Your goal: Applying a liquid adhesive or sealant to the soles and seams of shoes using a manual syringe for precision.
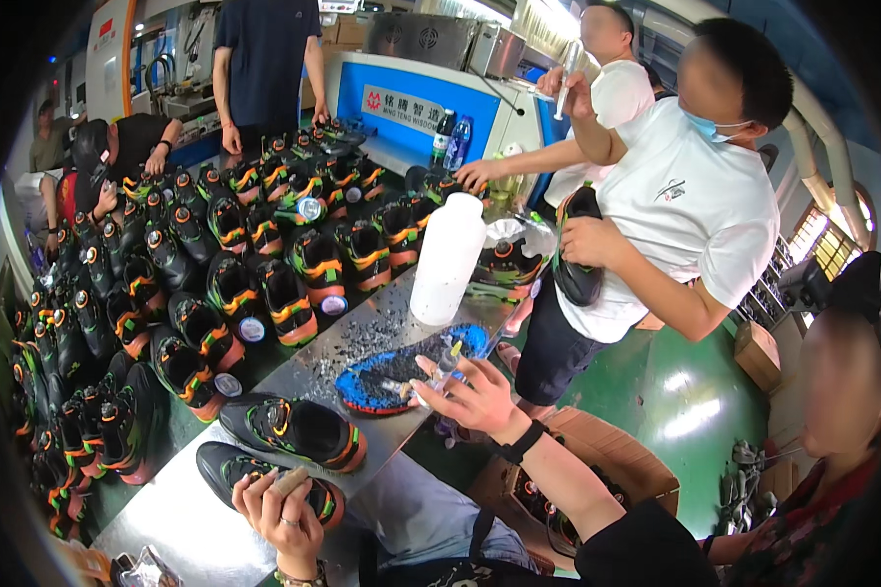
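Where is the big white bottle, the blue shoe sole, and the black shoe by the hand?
white bottle (447,256): head view, middle of its body.
blue sole (382,377): head view, its dark upper face.
black shoe (237,466): head view, its side.

Factory room: glossy green floor (680,401) w/ light glare, steel worktable (362,338), blue-fronted machine (411,108) at back w/ grey metal housing on top, windows (822,240) at right, cardboard box (612,455) on floor.
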`<state>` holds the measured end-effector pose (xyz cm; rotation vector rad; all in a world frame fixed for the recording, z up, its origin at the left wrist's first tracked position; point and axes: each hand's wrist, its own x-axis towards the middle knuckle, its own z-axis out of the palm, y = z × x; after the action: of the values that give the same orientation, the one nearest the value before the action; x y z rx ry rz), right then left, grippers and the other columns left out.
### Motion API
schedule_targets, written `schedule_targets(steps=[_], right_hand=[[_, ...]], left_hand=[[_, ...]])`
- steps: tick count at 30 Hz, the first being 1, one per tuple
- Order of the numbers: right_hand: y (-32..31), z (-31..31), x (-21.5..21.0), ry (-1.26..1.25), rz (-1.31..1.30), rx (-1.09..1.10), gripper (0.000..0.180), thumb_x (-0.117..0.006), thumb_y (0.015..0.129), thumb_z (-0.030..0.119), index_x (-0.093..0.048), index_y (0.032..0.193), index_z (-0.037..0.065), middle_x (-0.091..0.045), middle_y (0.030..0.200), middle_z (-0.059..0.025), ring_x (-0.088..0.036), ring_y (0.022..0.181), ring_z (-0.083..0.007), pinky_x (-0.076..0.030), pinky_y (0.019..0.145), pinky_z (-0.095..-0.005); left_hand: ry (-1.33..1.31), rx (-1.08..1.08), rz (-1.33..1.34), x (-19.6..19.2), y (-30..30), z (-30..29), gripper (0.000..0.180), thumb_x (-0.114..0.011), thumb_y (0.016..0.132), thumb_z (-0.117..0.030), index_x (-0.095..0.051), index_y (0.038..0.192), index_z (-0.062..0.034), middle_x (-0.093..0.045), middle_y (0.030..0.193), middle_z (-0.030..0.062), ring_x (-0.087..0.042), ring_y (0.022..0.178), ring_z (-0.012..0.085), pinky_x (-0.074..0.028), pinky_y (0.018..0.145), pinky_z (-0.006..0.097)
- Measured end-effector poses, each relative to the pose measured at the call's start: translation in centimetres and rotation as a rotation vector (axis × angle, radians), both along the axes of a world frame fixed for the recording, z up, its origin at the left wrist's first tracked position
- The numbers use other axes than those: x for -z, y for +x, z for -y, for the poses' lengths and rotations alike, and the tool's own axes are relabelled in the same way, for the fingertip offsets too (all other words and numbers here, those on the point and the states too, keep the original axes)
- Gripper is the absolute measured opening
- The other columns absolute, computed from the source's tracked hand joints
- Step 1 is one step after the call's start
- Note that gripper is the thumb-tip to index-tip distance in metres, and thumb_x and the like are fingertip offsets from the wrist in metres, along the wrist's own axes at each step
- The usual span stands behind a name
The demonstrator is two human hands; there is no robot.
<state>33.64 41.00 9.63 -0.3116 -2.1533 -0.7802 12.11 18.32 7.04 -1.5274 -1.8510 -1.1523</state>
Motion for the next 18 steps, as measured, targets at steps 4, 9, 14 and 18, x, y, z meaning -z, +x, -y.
schedule_targets(steps=[4,9,14,18], right_hand=[[-0.1,-0.2,0.6,0.02,0.025,0.032,0.035,-0.068,0.079,0.029,-0.059,0.113,0.029,-0.064,0.117,0.0068,-0.053,0.087,-0.0187,-0.048,0.073,-0.0273],[-0.4,-0.7,1.4,0.041,0.002,0.034,0.035,-0.067,0.081,0.034,-0.062,0.115,0.033,-0.06,0.094,0.0083,-0.056,0.103,-0.0178,-0.046,0.078,-0.0296],[-0.5,-0.8,1.4,0.051,-0.004,0.013,0.035,-0.068,0.08,0.03,-0.063,0.114,0.034,-0.057,0.089,0.0079,-0.056,0.101,-0.017,-0.048,0.076,-0.0291],[-0.3,-0.8,1.4,0.052,0.011,0.002,0.04,-0.067,0.077,0.024,-0.063,0.115,0.034,-0.055,0.088,0.0074,-0.056,0.099,-0.0168,-0.049,0.076,-0.0298]], left_hand=[[-0.009,0.007,-0.017,0.3,-0.2,-0.1,0.021,-0.052,0.067,-0.003,-0.068,0.078,-0.01,-0.068,0.093,0.0018,-0.058,0.096,0.0251,-0.034,0.099,0.047],[-0.013,0.002,-0.029,0.7,-0.2,-0.1,0.023,-0.054,0.069,-0.002,-0.068,0.085,-0.0113,-0.067,0.094,0.0031,-0.059,0.097,0.0257,-0.037,0.096,0.049],[-0.006,-0.01,-0.028,0.7,-0.2,-0.3,0.024,-0.054,0.066,-0.002,-0.07,0.083,-0.0106,-0.066,0.089,0.0051,-0.06,0.095,0.0262,-0.039,0.096,0.049],[-0.012,0.013,-0.036,0.7,-0.2,-0.2,0.023,-0.052,0.069,-0.001,-0.067,0.084,-0.007,-0.067,0.094,0.0072,-0.06,0.098,0.0282,-0.037,0.098,0.048]])
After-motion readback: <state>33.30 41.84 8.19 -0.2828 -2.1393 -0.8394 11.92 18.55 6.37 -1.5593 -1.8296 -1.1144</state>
